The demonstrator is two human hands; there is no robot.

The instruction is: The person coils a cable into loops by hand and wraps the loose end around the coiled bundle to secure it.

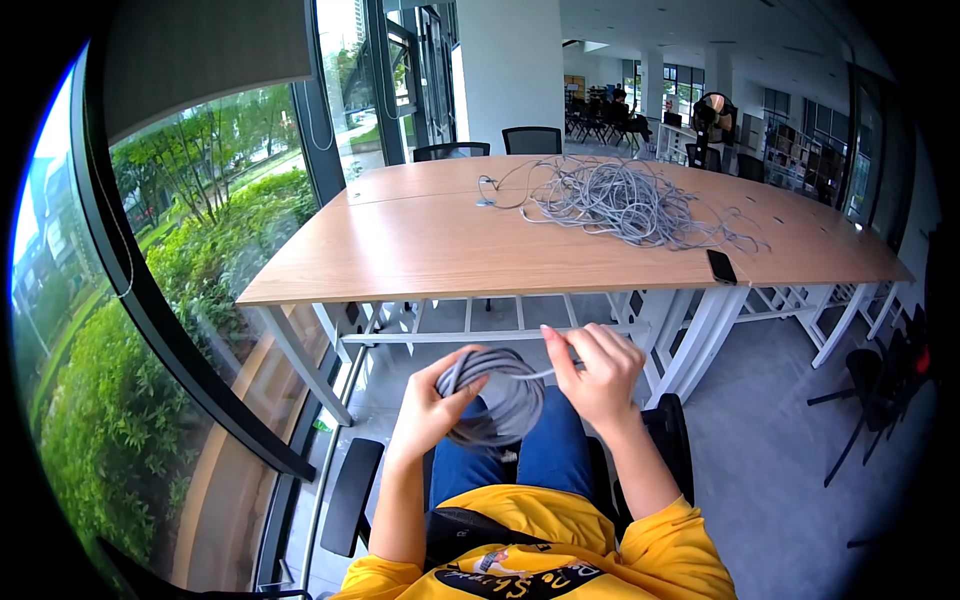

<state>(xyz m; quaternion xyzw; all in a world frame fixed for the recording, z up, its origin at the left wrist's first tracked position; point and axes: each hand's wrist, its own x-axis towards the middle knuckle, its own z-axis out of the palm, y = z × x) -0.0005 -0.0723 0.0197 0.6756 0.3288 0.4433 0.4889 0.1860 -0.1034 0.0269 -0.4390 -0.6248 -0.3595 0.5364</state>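
Observation:
A coil of grey cable point(497, 408) hangs above my lap, gripped on its upper left side by my left hand point(445, 393). From the top of the coil a length of the same cable runs across to my right hand point(592, 368), whose fingers are closed around it. Both hands are in front of the table edge, over my legs. On the table lies a large tangled heap of grey cable point(620, 200), with loose strands spreading to its left and right.
The wooden table point(430, 240) stands just ahead, with a black phone point(720, 266) at its near edge. Behind it are black chairs point(532, 141) and a fan point(714, 118). Tall windows line the left. My chair's armrests point(352, 495) flank me. People sit far back.

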